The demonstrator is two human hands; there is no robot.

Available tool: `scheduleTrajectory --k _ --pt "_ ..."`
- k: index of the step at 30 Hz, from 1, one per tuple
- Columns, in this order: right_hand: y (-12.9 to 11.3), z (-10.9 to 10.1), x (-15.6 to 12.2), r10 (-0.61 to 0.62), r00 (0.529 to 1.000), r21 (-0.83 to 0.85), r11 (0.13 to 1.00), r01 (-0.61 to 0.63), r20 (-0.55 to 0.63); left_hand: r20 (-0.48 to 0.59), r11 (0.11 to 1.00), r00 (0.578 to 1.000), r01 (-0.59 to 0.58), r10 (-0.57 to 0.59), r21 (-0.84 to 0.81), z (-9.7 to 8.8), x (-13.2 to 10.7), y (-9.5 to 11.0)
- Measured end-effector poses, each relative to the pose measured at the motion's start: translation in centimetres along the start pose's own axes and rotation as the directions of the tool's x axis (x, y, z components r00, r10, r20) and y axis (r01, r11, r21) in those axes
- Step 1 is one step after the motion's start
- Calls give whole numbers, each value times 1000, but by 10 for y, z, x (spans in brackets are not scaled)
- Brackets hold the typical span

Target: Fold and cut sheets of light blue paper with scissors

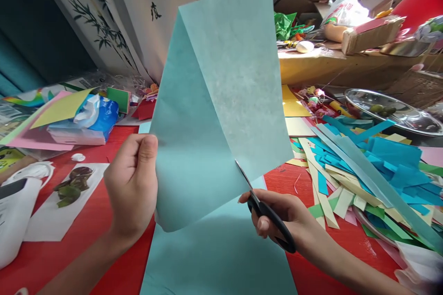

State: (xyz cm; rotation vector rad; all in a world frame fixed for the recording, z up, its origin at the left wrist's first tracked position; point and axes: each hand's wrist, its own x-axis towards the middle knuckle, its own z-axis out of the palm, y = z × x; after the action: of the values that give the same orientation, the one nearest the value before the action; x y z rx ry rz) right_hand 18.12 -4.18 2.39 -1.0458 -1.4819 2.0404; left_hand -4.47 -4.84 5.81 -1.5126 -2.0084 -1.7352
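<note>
A pale teal sheet of paper (pixel 238 87) is held up in front of me, with a crease or fold running down from its upper left. My left hand (pixel 133 184) is closed on its left edge, thumb on top. In my right hand (pixel 284 216) are black-handled scissors (pixel 272 223), fingers in the loops. Their blade tip lies against the lower part of the sheet, by the fold line; whether the blades are apart I cannot make out. Beneath, another teal sheet (pixel 221 258) lies flat on the red table (pixel 114 258).
Cut strips of blue, green and cream paper (pixel 374 170) heap up on the right, below a metal bowl (pixel 398 110). At left are a tissue pack (pixel 86 124), a white device (pixel 17 216) and white paper (pixel 44 226) bearing dark scraps. A cluttered ledge (pixel 311 67) stands behind.
</note>
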Motion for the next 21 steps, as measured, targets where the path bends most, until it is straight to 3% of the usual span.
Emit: scheduleTrajectory --k 10,21 --pt "1 0 -2 -18 1000 9 1000 18 -5 3 1000 1000 -10 10 4 0 -1 2" --pt "-2 1 -3 -108 994 -22 994 109 25 75 999 997 26 -27 19 2 -6 2"
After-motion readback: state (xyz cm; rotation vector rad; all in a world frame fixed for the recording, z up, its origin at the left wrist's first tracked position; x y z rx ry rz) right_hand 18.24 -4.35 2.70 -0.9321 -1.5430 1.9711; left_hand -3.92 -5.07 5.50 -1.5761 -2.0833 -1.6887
